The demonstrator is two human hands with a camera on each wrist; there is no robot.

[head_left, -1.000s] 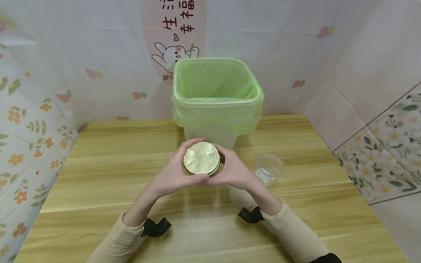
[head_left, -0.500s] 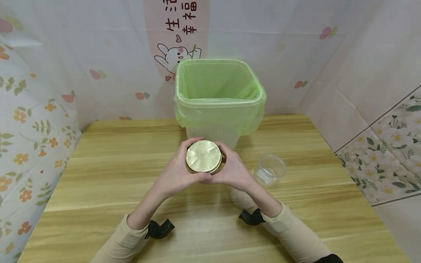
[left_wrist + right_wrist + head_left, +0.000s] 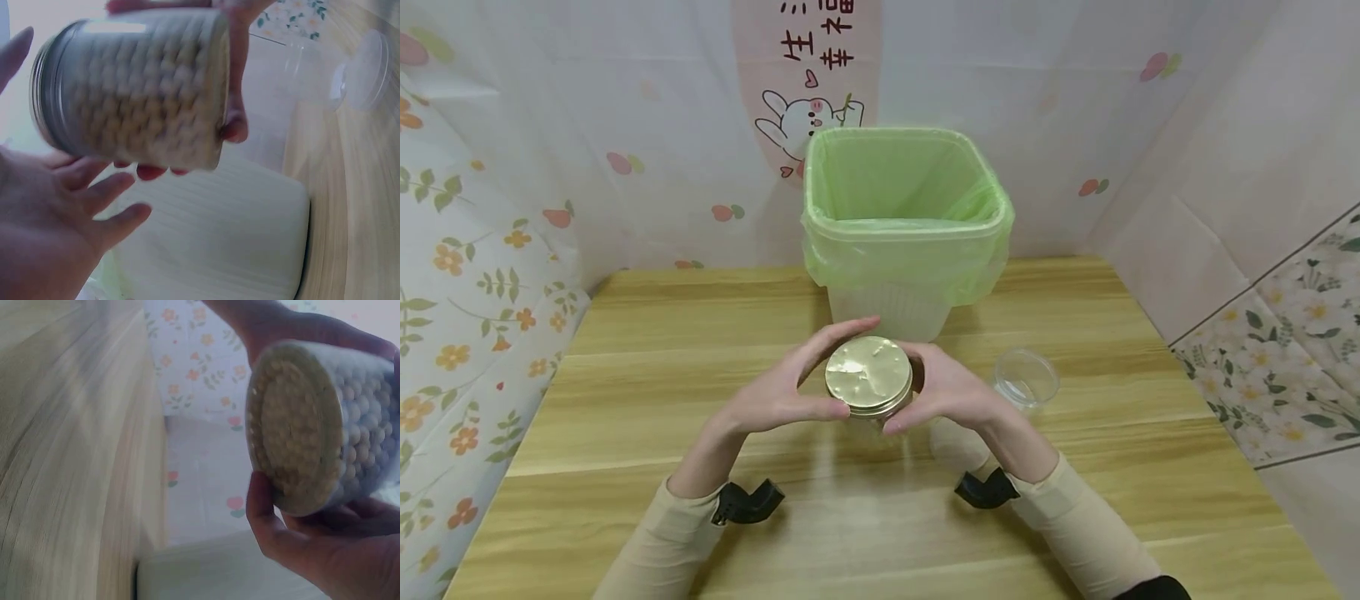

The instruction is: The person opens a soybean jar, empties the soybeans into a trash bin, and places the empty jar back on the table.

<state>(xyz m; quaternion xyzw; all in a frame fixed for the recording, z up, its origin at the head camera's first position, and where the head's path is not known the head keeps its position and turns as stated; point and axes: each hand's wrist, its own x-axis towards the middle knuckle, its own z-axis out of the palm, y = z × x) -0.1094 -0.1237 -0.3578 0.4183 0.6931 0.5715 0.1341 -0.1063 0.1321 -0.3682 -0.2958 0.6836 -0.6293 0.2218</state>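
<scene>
A clear plastic jar (image 3: 144, 94) packed with small pale round balls is held up over the table, tilted. Its gold metal lid (image 3: 868, 372) faces up toward the head camera. My right hand (image 3: 951, 387) grips the jar, its fingers wrapping the side near the base in the left wrist view. My left hand (image 3: 782, 387) is spread around the lid end with its fingers fairly straight. The left thumb tip lies right at the lid's edge in the head view. In the right wrist view the jar's round base (image 3: 290, 425) faces the camera.
Beyond the hands stands a white bin (image 3: 895, 308) with a green bag (image 3: 906, 254) folded over its rim. A clear plastic cup (image 3: 1027, 379) and a white round disc (image 3: 958, 446) sit on the wooden table (image 3: 647, 375), right of the jar.
The thumbs, close together before, have moved apart, and the left hand's hold has loosened. The jar has shifted slightly toward me and tilted, so more of its side shows below the lid.
</scene>
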